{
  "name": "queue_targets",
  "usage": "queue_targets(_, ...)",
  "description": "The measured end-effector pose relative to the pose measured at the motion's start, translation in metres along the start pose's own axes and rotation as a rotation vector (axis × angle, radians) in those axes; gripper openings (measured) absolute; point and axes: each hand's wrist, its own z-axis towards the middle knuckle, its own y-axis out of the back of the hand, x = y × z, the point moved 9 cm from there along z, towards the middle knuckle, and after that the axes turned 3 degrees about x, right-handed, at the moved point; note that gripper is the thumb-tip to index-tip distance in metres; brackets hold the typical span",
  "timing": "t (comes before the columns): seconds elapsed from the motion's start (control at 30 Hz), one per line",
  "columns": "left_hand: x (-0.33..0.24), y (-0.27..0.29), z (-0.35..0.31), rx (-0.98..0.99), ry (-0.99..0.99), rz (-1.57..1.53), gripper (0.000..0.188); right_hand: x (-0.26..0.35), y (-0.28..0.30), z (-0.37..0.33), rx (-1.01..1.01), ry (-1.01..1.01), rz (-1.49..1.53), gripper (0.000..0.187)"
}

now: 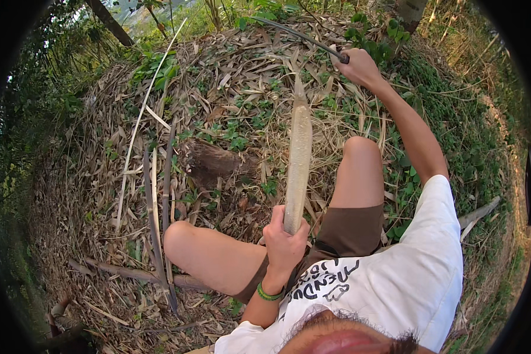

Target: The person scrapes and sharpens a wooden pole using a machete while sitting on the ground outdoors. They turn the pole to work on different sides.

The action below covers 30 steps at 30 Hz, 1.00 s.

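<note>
My left hand (285, 241), with a green band at its wrist, is wrapped round the near end of a long pale piece of split wood (300, 159). This piece stands out away from my body between my knees and tapers to a narrow tip at its far end. Out at the far right, my right arm is stretched forward. My right hand (358, 66) is closed on the dark handle of a machete (304, 36). Its long thin blade points to the far left, beyond the wood's tip and apart from it.
A brown stump (209, 160) sits left of the pale wood. Several long poles and strips (151, 206) lie beside my left knee, and a thin pale strip (137, 127) lies farther left. Dry leaves and green plants cover the ground. A tree trunk (408, 15) stands far right.
</note>
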Motion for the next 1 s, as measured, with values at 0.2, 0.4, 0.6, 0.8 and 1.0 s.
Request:
queue_targets(0.2, 0.020, 0.016, 0.020, -0.082, 0.044, -0.045, 0.020, 0.126, 0.007, -0.079, 0.206, 0.277, 0.233, 0.018)
queue_targets(0.4, -0.006, 0.019, 0.017, -0.115, -0.122, 0.165, 0.020, 0.128, -0.020, -0.065, 0.206, 0.393, 0.145, 0.019)
queue_targets(0.6, -0.010, 0.007, -0.019, 0.029, -0.141, -0.117, 0.021, -0.071, -0.025, 0.005, 0.220, -0.392, -0.050, 0.035)
queue_targets(0.8, 0.035, 0.027, 0.022, 0.139, 0.240, -0.470, 0.018, 0.064, -0.012, -0.044, 0.208, -0.013, 0.190, 0.030)
queue_targets(1.0, 0.027, 0.012, 0.028, 0.171, 0.219, -0.420, 0.014, 0.174, -0.004, -0.092, 0.231, 0.300, 0.279, 0.024)
